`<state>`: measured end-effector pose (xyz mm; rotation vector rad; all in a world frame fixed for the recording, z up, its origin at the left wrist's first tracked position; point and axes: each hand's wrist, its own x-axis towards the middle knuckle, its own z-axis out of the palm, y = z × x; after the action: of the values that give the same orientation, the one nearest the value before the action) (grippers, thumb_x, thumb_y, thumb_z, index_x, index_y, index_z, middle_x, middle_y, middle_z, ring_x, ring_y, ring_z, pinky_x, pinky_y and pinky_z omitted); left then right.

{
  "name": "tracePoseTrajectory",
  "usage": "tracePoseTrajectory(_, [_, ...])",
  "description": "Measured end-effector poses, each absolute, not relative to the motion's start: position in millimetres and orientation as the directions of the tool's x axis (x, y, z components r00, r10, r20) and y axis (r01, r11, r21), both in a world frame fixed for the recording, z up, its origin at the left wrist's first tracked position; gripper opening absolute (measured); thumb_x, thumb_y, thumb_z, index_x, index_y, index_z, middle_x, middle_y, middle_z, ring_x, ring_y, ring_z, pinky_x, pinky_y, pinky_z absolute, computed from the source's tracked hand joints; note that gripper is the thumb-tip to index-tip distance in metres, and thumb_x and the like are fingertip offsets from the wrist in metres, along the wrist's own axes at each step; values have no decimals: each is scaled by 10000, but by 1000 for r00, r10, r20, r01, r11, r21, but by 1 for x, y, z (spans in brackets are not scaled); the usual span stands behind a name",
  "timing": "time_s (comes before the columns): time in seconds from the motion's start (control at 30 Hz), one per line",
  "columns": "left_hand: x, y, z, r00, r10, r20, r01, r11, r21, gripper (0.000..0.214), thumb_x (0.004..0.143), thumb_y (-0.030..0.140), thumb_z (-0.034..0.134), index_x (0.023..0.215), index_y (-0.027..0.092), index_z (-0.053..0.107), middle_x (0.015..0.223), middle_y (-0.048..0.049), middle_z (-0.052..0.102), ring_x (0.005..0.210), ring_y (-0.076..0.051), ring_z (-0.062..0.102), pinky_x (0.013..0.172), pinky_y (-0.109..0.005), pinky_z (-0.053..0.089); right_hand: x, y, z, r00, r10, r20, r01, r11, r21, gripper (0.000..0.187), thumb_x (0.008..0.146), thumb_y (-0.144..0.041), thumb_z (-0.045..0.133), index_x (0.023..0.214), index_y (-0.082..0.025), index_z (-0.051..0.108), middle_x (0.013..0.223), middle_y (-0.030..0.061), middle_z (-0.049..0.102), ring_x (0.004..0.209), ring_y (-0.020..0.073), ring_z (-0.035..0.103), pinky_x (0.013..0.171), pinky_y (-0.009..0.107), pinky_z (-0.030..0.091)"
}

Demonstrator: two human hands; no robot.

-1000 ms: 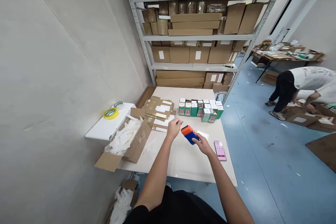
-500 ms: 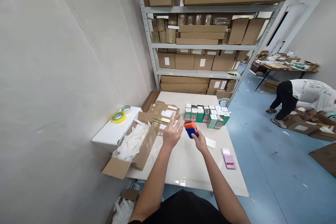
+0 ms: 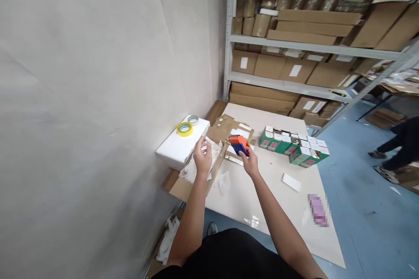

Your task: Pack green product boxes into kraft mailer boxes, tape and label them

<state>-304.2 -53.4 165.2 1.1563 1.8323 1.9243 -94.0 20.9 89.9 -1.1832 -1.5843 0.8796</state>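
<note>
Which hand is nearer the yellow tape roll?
Left. The left hand is just beside the yellow tape roll; the right hand sits farther right, gripping an orange-blue device.

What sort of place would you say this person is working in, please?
Most likely a warehouse packing area: metal shelving stacked with cardboard cartons, a table with rows of small green-and-white boxes, and tape rolls beside it.

Colours on my cream-white table (image 3: 262,187).
The device (image 3: 238,144) in my right hand (image 3: 251,165) is orange above, blue below; small boxes (image 3: 294,146) green with white tops; tape roll (image 3: 184,128) yellow; shelf cartons (image 3: 314,30) plain brown; floor (image 3: 366,209) blue.
</note>
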Motion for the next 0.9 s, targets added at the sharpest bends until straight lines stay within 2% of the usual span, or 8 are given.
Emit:
tracePoseTrajectory(0.17, [-387, -83, 147, -775, 554, 304, 307, -90, 947, 405, 932, 250, 592, 1333, 226, 641, 1381, -118, 666, 1044, -198, 708, 824, -298, 582, -190, 22, 72, -233, 933, 276, 297, 338, -893, 362, 935, -498, 596, 1117, -196, 676, 1062, 130, 748, 905, 283, 664, 809, 402, 528])
tracePoseTrajectory(0.33, [-449, -118, 128, -843, 479, 246, 285, 9, 959, 370, 929, 272, 588, 1284, 213, 674, 1315, -117, 708, 1012, -202, 717, 821, -308, 584, -279, 26, 55, -299, 881, 367, 393, 464, -794, 331, 930, -444, 611, 1100, -167, 675, 1102, 175, 730, 990, 326, 655, 900, 469, 508])
tracePoseTrajectory(0.43, [-475, -137, 117, -873, 418, 250, 289, 30, 957, 359, 933, 295, 592, 1271, 211, 680, 1298, -117, 716, 1010, -201, 722, 829, -309, 590, -327, 29, 45, -371, 854, 365, 418, 504, -756, 282, 933, -380, 593, 1091, -163, 675, 1108, 187, 723, 1008, 339, 641, 919, 488, 495])
tracePoseTrajectory(0.53, [-493, -152, 108, -879, 411, 241, 277, 30, 960, 375, 935, 349, 618, 1277, 205, 676, 1267, -125, 725, 999, -205, 730, 824, -316, 600, -372, 30, 36, -439, 834, 334, 414, 518, -748, 211, 923, -321, 591, 1050, -175, 674, 1072, 179, 717, 1046, 349, 621, 962, 511, 470])
tracePoseTrajectory(0.7, [-512, -159, 106, -889, 401, 220, 243, 7, 970, 358, 941, 375, 620, 1237, 186, 691, 1197, -130, 749, 1070, -221, 728, 963, -386, 580, -431, 30, 31, -503, 830, 240, 464, 494, -735, 53, 884, -232, 648, 910, -191, 668, 973, 173, 713, 1108, 362, 601, 1043, 528, 393])
tracePoseTrajectory(0.8, [-520, -156, 111, -895, 378, 237, 256, 0, 967, 351, 951, 373, 609, 1233, 178, 691, 1184, -131, 753, 1099, -219, 722, 998, -394, 565, -447, 28, 34, -552, 806, 213, 485, 518, -704, 66, 904, -232, 645, 891, -170, 665, 964, 176, 722, 1121, 354, 595, 1065, 529, 363])
tracePoseTrajectory(0.9, [-520, -147, 117, -889, 387, 246, 264, -8, 965, 377, 964, 374, 596, 1278, 178, 668, 1187, -135, 748, 1092, -214, 722, 955, -366, 575, -444, 28, 39, -535, 804, 260, 477, 541, -693, 161, 893, -266, 674, 1017, -165, 689, 1075, 177, 730, 1200, 345, 572, 1092, 514, 364])
